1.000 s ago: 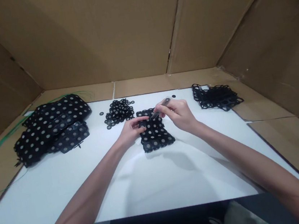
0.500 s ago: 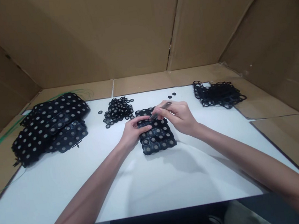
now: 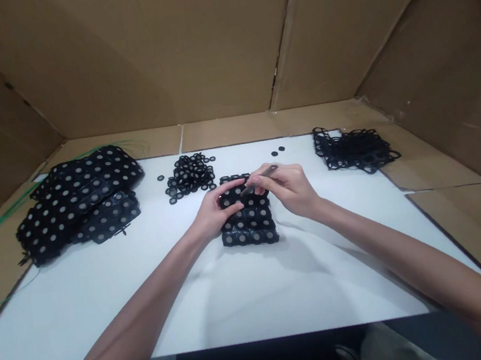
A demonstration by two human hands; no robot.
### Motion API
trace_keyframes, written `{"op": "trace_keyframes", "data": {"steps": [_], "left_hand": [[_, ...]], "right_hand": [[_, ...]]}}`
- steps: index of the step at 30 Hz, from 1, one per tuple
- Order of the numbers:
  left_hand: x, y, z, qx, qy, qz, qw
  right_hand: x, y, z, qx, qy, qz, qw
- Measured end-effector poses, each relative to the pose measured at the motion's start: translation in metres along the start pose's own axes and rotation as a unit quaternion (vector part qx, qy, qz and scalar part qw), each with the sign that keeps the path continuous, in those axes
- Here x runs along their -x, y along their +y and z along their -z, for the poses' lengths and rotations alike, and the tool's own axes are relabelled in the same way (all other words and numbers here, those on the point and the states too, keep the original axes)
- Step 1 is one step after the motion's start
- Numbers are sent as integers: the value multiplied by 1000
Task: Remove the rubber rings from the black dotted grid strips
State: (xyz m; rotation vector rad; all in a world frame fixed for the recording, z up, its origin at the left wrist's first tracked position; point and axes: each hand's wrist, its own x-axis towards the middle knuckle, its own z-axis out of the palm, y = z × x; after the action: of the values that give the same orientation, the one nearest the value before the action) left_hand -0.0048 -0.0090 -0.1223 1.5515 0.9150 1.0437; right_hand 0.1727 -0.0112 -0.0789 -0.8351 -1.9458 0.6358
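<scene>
A black sheet of joined rings with pale round dots lies on the white table in front of me. My left hand grips its left side, the thumb and forefinger spread over its upper rows; the other fingers are hidden. In my right hand is a slim grey tool like tweezers, pinched between thumb and fingers. Its tip points down-left and meets the sheet between my left thumb and forefinger. Whether the tip holds anything is too small to tell.
A heap of larger dotted black sheets lies at the left. Behind my left hand is a pile of small black rings. Two dark discs lie beyond my right hand. Black net-like frames are heaped at the right. Cardboard walls surround the table.
The sheet's near edge has swung left and lies straighter. My left thumb and forefinger have spread wider apart. The tool stays over the upper rows. Two discs show behind my right hand, where one showed before.
</scene>
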Motion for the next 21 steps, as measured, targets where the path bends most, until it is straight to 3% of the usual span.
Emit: {"op": "trace_keyframes", "data": {"steps": [15, 21], "left_hand": [[2, 7, 3, -82, -11, -44, 996], [3, 10, 2, -104, -16, -47, 993]], "right_hand": [[3, -3, -3, 24, 8, 37, 999], [4, -8, -5, 78, 4, 52, 996]]}}
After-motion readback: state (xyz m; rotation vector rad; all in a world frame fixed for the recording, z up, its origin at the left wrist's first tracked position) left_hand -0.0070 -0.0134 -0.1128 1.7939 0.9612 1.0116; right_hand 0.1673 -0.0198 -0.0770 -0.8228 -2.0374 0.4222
